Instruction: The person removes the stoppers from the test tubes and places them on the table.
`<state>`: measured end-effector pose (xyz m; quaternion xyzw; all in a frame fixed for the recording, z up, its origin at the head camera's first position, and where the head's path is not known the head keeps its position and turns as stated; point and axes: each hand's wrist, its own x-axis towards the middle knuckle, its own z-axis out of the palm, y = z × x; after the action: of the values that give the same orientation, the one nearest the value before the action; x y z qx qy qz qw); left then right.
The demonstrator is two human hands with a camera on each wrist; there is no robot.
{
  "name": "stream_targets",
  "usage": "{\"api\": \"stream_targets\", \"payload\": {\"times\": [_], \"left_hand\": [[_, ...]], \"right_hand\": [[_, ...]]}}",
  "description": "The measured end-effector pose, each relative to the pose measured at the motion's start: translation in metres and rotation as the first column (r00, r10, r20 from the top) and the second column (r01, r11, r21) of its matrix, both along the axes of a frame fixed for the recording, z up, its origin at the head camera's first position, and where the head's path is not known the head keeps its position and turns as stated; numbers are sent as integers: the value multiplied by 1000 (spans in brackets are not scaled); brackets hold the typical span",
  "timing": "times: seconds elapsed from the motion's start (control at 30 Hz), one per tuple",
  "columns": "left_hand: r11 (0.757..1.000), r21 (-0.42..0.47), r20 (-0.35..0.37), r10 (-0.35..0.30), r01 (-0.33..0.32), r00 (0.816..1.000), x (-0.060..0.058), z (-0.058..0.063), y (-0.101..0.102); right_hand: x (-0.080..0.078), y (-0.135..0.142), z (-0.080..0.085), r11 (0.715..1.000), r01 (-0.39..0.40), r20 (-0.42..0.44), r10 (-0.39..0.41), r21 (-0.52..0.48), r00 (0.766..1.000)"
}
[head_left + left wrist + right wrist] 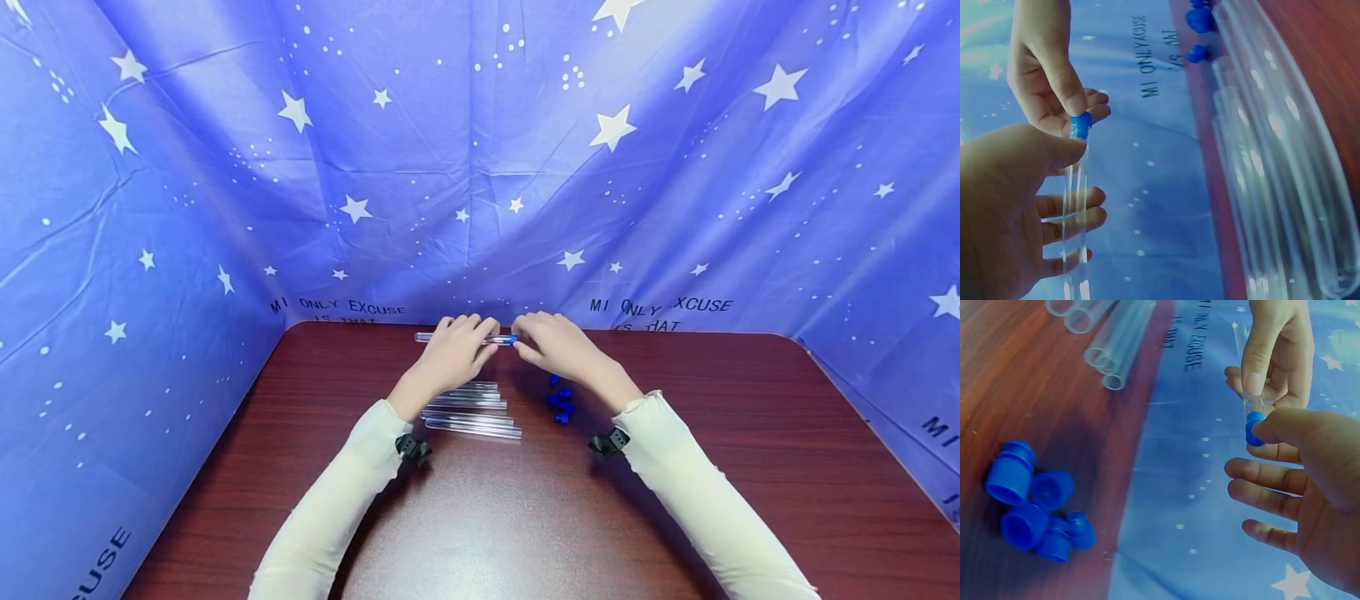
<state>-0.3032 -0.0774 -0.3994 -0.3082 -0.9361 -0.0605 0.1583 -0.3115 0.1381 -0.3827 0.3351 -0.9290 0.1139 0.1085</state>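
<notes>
A clear test tube (1075,212) with a blue stopper (1253,428) at its mouth is held level above the table's far edge. My left hand (455,346) pinches the tube just below the mouth between thumb and fingers. My right hand (562,343) pinches the blue stopper with thumb and forefinger, its other fingers loosely spread in the right wrist view. Below my left hand lie several clear test tubes (472,423), side by side with open mouths to the right. Near my right hand sits a small cluster of loose blue stoppers (561,404).
The dark red wooden table (465,517) ends at a blue curtain (465,167) with white stars, which also hangs at both sides. A black wrist strap (609,443) sits at the right sleeve and another (412,448) at the left.
</notes>
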Motion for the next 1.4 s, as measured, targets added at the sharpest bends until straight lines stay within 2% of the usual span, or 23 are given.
{"api": "stream_targets", "payload": {"times": [0.2, 0.4, 0.57, 0.8, 1.07, 1.27, 1.4], "left_hand": [[998, 48, -97, -38, 43, 995, 7, 11, 3], [992, 89, -192, -74, 92, 979, 18, 21, 6], [987, 110, -229, -91, 119, 969, 27, 27, 10], [980, 130, -279, -109, 150, 954, 33, 33, 15], [979, 113, -335, -125, 171, 934, 31, 35, 17], [974, 102, -394, -148, 203, 907, 29, 35, 19], [972, 94, -415, -158, 215, 896, 28, 34, 21]], "right_hand": [[11, 9, 14, 997, -22, 17, 24, -70, 1000], [20, 16, 25, 995, -56, -48, 52, -86, 997], [29, 20, 32, 992, -95, -118, 84, -87, 989], [37, 25, 33, 991, -84, -148, 68, -103, 987], [39, 27, 37, 991, -68, -93, 58, -114, 994], [39, 28, 41, 987, -80, -31, 76, -136, 997], [40, 28, 42, 986, -90, -34, 86, -143, 996]]}}
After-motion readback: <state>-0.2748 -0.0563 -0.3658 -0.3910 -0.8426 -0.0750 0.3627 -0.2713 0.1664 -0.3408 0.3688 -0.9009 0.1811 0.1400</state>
